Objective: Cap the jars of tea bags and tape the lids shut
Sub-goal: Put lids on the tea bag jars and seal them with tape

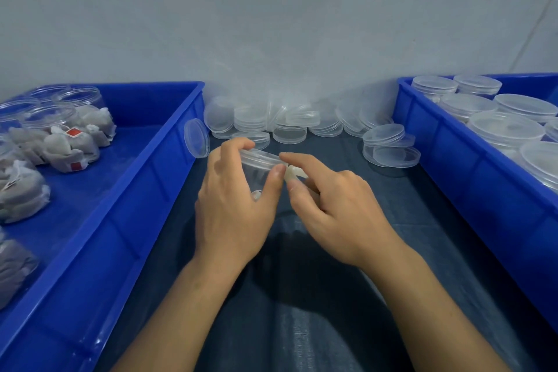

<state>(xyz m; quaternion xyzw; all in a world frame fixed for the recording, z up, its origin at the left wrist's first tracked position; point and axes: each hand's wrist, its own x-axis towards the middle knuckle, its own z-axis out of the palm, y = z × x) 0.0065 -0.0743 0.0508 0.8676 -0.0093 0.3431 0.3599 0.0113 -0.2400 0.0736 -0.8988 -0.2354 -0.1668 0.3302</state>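
Left hand [232, 208] grips jar [259, 166] — taped, perhaps.

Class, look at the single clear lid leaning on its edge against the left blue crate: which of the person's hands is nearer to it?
Left. The left hand grips a jar just right of the leaning lid; the right hand lies farther right, beyond that jar.

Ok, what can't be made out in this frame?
Head view only:
- Jar contents: covered by the left hand.
- Tape: the whitish bit at the right hand fingertips is too small and blurred to identify.
- Left bin jars: cut off by the frame's left edge.
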